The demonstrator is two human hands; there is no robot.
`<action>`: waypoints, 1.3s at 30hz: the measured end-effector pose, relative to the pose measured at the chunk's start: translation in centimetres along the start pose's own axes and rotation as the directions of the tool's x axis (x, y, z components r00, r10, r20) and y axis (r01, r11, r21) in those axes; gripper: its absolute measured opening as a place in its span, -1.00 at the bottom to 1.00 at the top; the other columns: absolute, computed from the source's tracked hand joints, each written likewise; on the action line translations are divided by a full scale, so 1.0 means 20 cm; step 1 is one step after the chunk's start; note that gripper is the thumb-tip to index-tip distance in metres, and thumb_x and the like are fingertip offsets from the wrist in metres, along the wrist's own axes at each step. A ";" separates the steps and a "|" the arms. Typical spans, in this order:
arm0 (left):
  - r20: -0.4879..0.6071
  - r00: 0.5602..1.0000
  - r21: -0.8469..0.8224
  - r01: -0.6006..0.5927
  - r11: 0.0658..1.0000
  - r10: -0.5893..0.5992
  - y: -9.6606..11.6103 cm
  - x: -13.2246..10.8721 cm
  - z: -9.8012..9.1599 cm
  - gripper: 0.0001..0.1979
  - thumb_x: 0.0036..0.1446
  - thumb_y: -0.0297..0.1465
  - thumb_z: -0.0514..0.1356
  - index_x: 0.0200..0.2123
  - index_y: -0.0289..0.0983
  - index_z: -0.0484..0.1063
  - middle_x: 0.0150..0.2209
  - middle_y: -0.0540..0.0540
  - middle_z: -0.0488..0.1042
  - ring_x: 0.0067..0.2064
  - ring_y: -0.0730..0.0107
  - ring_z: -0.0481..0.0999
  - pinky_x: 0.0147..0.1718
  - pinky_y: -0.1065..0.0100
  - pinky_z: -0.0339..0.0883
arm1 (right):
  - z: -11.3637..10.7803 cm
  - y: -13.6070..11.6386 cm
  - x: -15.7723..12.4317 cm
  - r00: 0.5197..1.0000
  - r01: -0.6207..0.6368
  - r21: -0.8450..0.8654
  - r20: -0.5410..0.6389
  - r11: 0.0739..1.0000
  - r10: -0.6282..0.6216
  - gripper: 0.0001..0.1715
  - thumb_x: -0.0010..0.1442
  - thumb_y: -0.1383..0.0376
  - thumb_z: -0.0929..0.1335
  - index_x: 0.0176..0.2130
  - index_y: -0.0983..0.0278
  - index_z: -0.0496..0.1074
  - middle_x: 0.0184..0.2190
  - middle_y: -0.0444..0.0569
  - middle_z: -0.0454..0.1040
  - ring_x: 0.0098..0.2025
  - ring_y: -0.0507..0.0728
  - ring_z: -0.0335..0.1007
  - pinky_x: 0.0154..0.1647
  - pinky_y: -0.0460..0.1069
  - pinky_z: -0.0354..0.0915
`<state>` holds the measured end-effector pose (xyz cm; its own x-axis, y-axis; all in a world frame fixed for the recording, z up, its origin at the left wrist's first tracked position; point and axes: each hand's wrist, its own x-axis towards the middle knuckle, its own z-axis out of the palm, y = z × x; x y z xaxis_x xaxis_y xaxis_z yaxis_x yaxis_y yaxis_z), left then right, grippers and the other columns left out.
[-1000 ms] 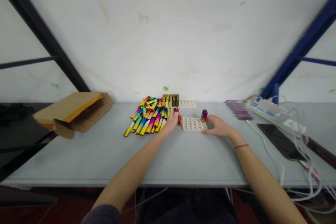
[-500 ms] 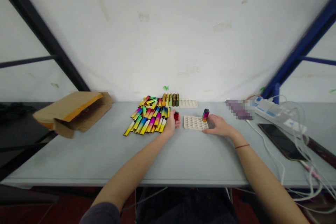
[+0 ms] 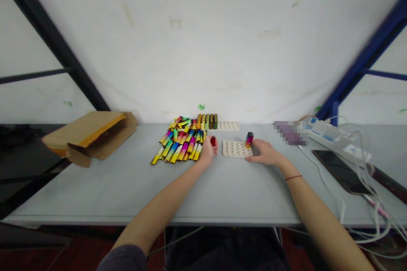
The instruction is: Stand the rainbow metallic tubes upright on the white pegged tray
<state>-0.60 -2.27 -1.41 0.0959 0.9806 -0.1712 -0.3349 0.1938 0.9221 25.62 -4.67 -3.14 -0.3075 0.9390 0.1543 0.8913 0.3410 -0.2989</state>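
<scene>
My left hand (image 3: 208,150) is closed round a small red lighter (image 3: 213,140), held upright just left of a white dimpled tray (image 3: 234,149). My right hand (image 3: 264,151) rests on the tray's right edge, fingers bent against it. One multicoloured lighter (image 3: 248,139) stands upright in the tray's far right corner, beside my right fingers. A pile of rainbow-coloured lighters (image 3: 178,143) lies flat on the table to the left of my left hand.
A second white tray (image 3: 228,125) with a row of upright lighters (image 3: 207,121) sits by the wall. An open cardboard box (image 3: 86,135) lies at the left. At the right are a power strip (image 3: 330,135), a dark phone (image 3: 341,171) and tangled white cables (image 3: 375,211).
My left hand has drawn back a little from the tray's left edge with the red lighter, and now holds it upright. The right hand has stayed at the tray.
</scene>
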 end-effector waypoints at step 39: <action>0.527 0.742 0.481 -0.662 0.575 0.414 -0.08 -0.11 0.07 -0.81 0.23 -0.34 0.22 -0.11 -0.26 0.48 -0.14 -0.13 0.58 -0.17 0.30 0.60 -0.11 0.28 0.48 | 0.08 -0.14 0.00 0.998 0.060 -0.020 -0.031 0.998 -0.061 -0.21 0.06 -0.11 0.45 0.12 0.28 0.40 0.19 0.27 0.35 0.19 0.43 0.30 0.23 0.34 0.09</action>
<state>0.99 -4.71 -1.99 0.4262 0.7918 0.4374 0.1952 -0.5526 0.8102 22.54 -5.51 -3.77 -0.3510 0.9146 0.2009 0.8775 0.3961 -0.2702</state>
